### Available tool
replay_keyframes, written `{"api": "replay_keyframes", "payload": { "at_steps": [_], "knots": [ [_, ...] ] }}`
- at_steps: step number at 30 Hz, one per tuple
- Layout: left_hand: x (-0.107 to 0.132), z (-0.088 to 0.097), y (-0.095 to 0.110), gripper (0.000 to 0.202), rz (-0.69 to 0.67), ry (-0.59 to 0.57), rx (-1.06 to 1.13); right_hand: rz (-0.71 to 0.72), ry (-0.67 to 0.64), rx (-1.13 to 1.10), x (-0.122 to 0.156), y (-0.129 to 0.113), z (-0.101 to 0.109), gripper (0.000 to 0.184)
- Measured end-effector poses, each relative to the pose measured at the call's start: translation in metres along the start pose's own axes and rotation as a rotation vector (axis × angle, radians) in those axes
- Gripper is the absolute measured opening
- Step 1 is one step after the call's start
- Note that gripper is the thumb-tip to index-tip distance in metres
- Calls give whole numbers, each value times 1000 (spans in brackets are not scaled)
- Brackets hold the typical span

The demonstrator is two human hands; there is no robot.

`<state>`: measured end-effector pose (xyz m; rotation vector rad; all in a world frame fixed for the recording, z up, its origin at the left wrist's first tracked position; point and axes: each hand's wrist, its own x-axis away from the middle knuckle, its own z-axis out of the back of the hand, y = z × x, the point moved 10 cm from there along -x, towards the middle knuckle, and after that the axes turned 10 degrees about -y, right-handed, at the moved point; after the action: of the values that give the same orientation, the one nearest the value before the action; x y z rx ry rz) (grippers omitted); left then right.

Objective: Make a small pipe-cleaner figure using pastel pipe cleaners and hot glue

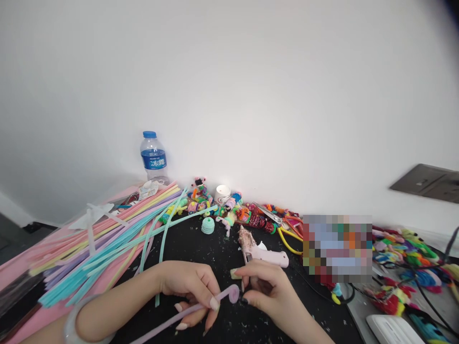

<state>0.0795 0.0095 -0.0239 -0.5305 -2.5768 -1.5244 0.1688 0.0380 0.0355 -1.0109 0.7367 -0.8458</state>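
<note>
A lilac pipe cleaner point(179, 316) is pinched between the thumb and fingers of my left hand point(196, 285). Its far end is rolled into a small flat spiral point(234, 294). Just right of the spiral, my right hand point(268, 289) has its thumb and index finger apart, with nothing visible between them. Behind that hand lies a pale pink glue gun point(270, 256), its nozzle end crusted with brownish residue. A coiled mint-green piece point(208, 226) stands on the black tabletop point(186, 248) beyond my left hand.
Bundled pastel pipe cleaners point(107, 248) cover the left side. A water bottle point(154, 157) stands by the wall, near a paper cup point(223, 194) among colourful fuzzy figures. Scissors point(268, 213) with orange handles lie behind the glue gun. Black cables point(347, 301) and a white device point(392, 329) are at right.
</note>
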Motion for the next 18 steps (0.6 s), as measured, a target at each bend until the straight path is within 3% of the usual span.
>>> {"api": "replay_keyframes", "payload": {
  "at_steps": [2, 6, 10, 13, 15, 18],
  "knots": [
    [0, 3, 0, 26, -25, 11, 20, -41, 116, 19, 3, 3, 16, 12],
    [0, 5, 1, 27, -47, 36, 36, -68, 273, 162, 9, 2, 36, 32],
    [1, 7, 2, 28, -59, 78, 39, 1, 143, 281, 4, -7, 22, 28],
    [5, 20, 12, 29, -162, 203, 28, 26, 157, 423, 4, -12, 21, 13],
    [10, 30, 21, 30, -265, 307, 18, 36, 158, 589, 3, -15, 18, 24],
    [16, 38, 27, 30, -346, 401, 11, 37, 24, 789, -2, -12, -3, 36]
  ]
}}
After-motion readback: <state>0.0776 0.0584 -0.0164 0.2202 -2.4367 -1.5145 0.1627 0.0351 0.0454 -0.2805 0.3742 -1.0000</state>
